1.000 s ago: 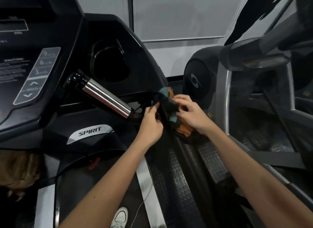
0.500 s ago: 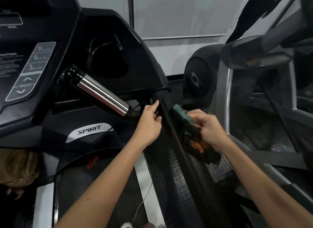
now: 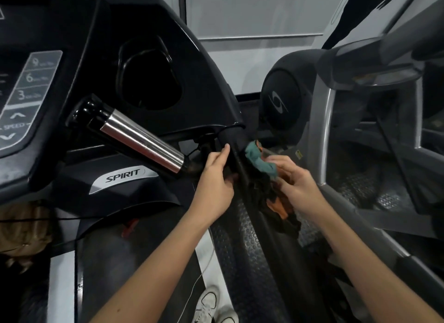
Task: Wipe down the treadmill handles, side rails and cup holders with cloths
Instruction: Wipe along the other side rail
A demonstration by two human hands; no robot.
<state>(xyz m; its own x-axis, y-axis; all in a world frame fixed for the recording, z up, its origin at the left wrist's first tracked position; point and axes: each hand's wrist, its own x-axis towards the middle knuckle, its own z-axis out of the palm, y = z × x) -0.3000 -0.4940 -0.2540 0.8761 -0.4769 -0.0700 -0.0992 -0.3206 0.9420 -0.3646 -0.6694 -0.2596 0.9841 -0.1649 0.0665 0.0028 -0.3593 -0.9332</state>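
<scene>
A black side handrail runs from under the treadmill console down toward me. My left hand rests on its left side near the top, fingers curled against it. My right hand grips a bunched cloth of teal, orange and black, pressed against the rail's right side. A chrome pulse-grip handle juts out to the left. A black cup holder sits in the console above it.
The console's speed keypad is at the far left, a SPIRIT badge below the handle. A neighbouring grey machine stands close on the right. The studded side rail deck and my white shoe lie below.
My right hand drew the cloth down and right off the rail's top joint, then brought it back up against the rail. My left hand stayed at the rail's top.
</scene>
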